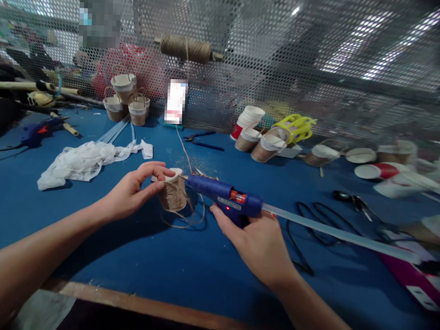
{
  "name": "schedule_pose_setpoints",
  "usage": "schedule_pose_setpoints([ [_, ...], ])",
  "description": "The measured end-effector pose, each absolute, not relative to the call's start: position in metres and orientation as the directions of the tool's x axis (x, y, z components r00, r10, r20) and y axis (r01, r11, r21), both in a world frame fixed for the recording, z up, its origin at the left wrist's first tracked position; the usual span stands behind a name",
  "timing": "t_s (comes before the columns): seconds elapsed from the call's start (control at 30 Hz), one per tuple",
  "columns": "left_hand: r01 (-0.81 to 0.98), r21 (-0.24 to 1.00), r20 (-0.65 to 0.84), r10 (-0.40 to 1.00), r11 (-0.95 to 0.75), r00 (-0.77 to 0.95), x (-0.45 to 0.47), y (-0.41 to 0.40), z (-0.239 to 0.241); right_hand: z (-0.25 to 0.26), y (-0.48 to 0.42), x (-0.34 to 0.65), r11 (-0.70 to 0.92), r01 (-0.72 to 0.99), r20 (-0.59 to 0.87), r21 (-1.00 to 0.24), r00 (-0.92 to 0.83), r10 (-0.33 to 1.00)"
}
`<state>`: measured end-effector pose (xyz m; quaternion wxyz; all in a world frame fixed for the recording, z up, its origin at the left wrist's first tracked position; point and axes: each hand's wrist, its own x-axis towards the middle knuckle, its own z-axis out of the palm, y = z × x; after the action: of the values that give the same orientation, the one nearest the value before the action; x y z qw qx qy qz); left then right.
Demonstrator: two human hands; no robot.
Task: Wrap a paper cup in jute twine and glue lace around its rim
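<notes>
My left hand pinches the rim of a small paper cup wrapped in brown twine, fingers and thumb at its left side. In my right hand is a blue hot glue gun, a red light glowing on its body. A long translucent glue stick sticks out of its back. The nozzle points left, at or very close to the cup's upper right edge; contact is hard to tell. Loose twine loops beside the cup and runs up toward a twine spool on the mesh.
Finished-looking twine cups stand at the back left, near crumpled white fabric. Blue-handled pliers lie behind the cup. More cups and a yellow plastic item sit back right. A black cable and scissors lie right.
</notes>
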<state>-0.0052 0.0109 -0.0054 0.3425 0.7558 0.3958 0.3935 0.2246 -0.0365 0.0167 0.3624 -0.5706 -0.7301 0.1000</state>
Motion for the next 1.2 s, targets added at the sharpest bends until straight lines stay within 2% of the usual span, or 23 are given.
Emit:
schedule_pose_setpoints([
  [0.27, 0.311, 0.828, 0.338, 0.858, -0.466, 0.386, -0.005, 0.011, -0.006, 0.018, -0.032, 0.222, 0.329, 0.76, 0.433, -0.561, -0.069, 0.899],
  [0.63, 0.329, 0.825, 0.332, 0.865, -0.46, 0.375, -0.004, 0.01, -0.006, 0.015, -0.041, 0.221, 0.271, 0.776, 0.382, -0.57, -0.043, 0.923],
  [0.87, 0.327, 0.831, 0.326, 0.87, -0.45, 0.37, -0.003, 0.01, -0.005, 0.011, -0.042, 0.217, 0.329, 0.747, 0.38, -0.577, -0.111, 0.918],
  [1.2, 0.333, 0.827, 0.324, 0.868, -0.453, 0.377, -0.005, 0.011, -0.006, 0.02, -0.037, 0.222, 0.319, 0.757, 0.397, -0.57, -0.085, 0.914],
])
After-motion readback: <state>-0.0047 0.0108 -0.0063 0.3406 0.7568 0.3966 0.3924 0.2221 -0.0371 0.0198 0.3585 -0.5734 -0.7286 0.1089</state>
